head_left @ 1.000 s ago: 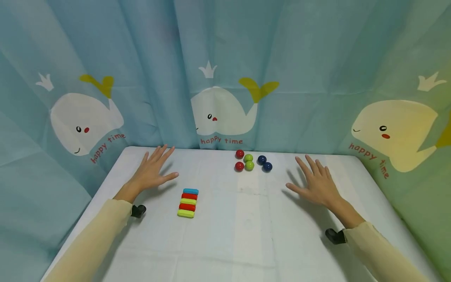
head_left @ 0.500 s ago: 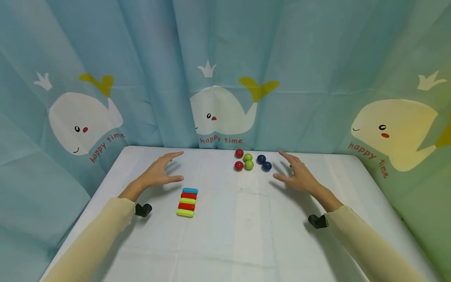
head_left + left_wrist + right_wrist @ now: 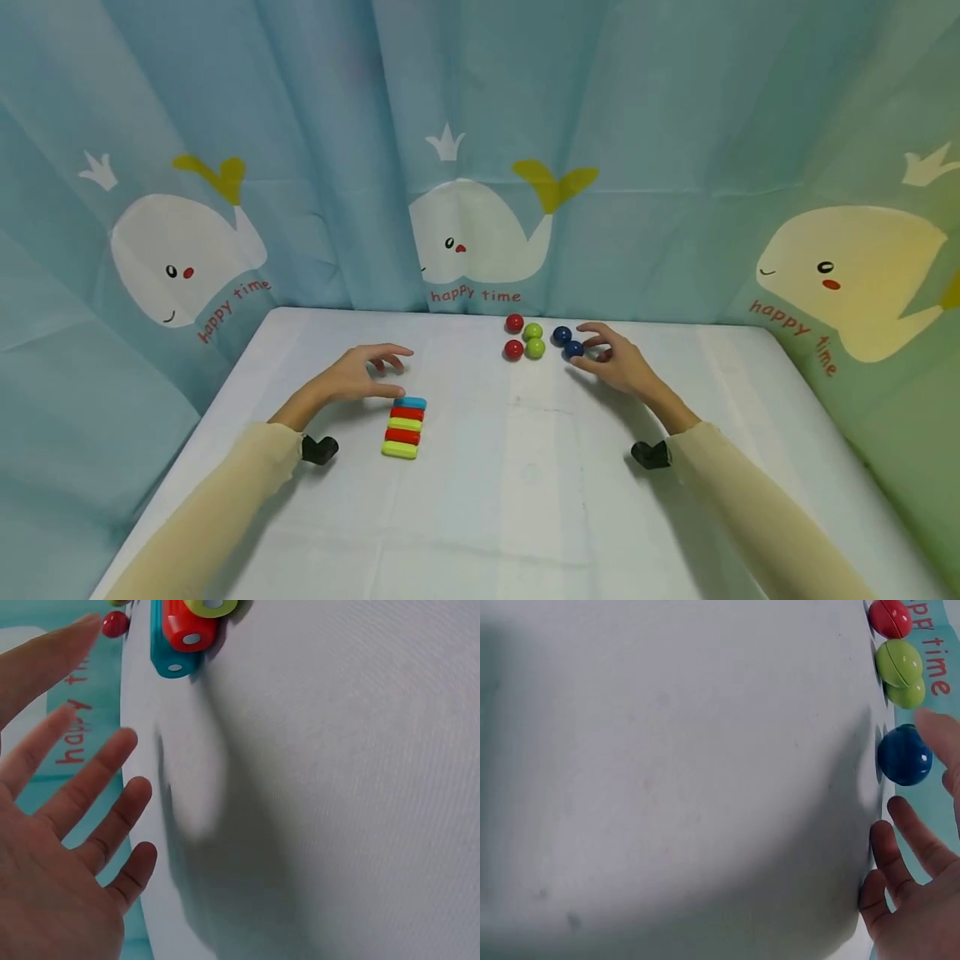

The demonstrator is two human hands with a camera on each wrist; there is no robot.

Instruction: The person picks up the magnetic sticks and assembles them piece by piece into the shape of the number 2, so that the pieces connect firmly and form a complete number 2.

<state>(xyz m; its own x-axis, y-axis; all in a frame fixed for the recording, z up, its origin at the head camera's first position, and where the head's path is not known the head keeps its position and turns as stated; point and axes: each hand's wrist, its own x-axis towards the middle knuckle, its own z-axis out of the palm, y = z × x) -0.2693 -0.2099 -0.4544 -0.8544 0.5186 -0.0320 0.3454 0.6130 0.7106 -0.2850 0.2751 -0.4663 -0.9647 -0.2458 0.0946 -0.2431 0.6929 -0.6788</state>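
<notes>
My left hand (image 3: 356, 375) is over the left of the table, fingers loosely bent and thumb tip close by the blue bar (image 3: 412, 403). That bar tops a column of several short bars lying side by side, with red bars (image 3: 402, 436) and yellow-green bars (image 3: 400, 450) below it. In the left wrist view the fingers are spread apart, with nothing between them. My right hand (image 3: 622, 367) is at the nearer dark blue ball (image 3: 573, 349), thumb on one side and fingers on the other. The right wrist view shows a gap between the fingers and the blue ball (image 3: 904, 756).
A second dark blue ball (image 3: 562, 336) sits just behind the first. Left of them are two green balls (image 3: 535, 347) and two red balls (image 3: 513, 349). A whale-print curtain (image 3: 480, 100) rises behind the white table (image 3: 480, 500). A black wrist device (image 3: 320, 450) shows at the left cuff.
Both hands have moved inward, the left one toward the bars and the right one to the blue balls. Their fingers, spread wide before, are now more bent. The bars and balls stay in place.
</notes>
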